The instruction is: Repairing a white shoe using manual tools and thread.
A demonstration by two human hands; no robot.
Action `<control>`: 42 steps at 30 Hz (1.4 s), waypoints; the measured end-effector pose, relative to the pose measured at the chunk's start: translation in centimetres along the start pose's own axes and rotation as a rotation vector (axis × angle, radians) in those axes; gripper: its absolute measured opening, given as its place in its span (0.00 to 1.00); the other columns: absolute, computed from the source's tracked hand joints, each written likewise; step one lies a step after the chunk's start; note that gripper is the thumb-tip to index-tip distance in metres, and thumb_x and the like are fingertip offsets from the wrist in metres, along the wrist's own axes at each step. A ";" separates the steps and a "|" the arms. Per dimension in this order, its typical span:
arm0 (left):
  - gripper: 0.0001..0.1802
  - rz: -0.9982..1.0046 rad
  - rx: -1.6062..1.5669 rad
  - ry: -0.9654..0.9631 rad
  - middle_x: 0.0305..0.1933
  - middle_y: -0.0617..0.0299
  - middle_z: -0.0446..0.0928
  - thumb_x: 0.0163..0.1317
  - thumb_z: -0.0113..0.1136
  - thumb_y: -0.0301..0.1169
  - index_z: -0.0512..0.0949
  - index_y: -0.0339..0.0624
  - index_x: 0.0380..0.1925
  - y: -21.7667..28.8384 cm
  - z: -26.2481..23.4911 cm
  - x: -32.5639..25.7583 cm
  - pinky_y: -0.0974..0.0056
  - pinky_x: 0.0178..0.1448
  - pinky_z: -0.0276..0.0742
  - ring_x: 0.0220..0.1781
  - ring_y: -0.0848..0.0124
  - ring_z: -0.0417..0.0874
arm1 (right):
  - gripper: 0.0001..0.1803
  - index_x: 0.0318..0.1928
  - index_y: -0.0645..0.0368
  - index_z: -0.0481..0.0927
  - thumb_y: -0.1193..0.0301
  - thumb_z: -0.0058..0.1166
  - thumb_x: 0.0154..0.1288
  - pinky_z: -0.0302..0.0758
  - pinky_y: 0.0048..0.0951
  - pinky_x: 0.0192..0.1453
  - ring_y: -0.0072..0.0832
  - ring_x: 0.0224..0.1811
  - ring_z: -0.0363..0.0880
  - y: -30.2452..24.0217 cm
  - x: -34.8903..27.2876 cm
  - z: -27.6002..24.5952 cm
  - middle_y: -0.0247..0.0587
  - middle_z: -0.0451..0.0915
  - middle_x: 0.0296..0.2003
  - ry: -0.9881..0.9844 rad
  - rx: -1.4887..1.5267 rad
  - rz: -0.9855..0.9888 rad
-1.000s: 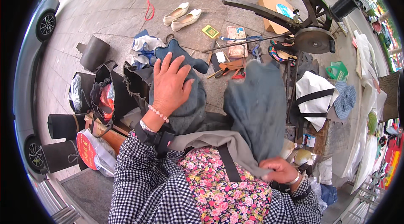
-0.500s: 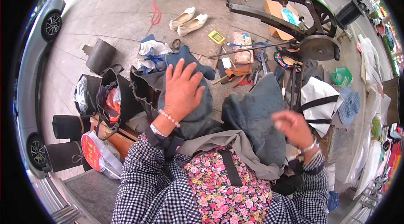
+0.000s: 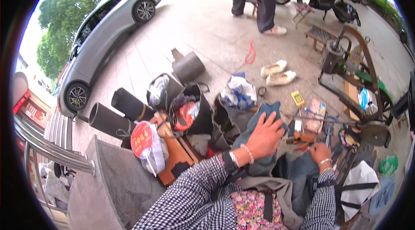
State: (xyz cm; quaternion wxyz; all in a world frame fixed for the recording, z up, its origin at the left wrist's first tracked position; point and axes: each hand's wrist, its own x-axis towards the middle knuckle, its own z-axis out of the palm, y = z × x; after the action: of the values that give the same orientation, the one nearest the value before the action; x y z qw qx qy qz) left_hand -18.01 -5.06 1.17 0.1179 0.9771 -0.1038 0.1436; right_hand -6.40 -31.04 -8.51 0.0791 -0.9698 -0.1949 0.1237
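The left hand (image 3: 264,137) lies spread wide, palm down, on blue cloth (image 3: 259,122) over the knee, hemmed in by black boots (image 3: 225,122) just beside it. The right hand (image 3: 319,152) reaches among the tools (image 3: 302,137) (whether it grips anything, I cannot tell). Open pavement (image 3: 207,27) lies beyond the white shoes (image 3: 276,72).

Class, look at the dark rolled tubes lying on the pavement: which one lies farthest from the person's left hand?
The dark roll nearest the silver car. The second roll and the short one both lie closer to the left hand.
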 end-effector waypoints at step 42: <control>0.18 -0.013 0.047 0.052 0.50 0.57 0.71 0.38 0.65 0.34 0.77 0.45 0.34 2.4 -2.3 3.1 0.49 0.59 0.59 0.59 0.52 0.65 | 0.21 0.37 0.53 0.79 0.50 0.51 0.53 0.73 0.42 0.41 0.44 0.38 0.77 4.4 3.0 0.2 0.44 0.79 0.35 0.093 0.194 -0.023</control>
State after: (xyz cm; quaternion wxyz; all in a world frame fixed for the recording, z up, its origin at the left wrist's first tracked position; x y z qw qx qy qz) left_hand -16.28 -7.26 4.76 0.0985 0.9762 -0.0910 0.1707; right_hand -2.18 -33.82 -10.23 0.1832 -0.9599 -0.1895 0.0959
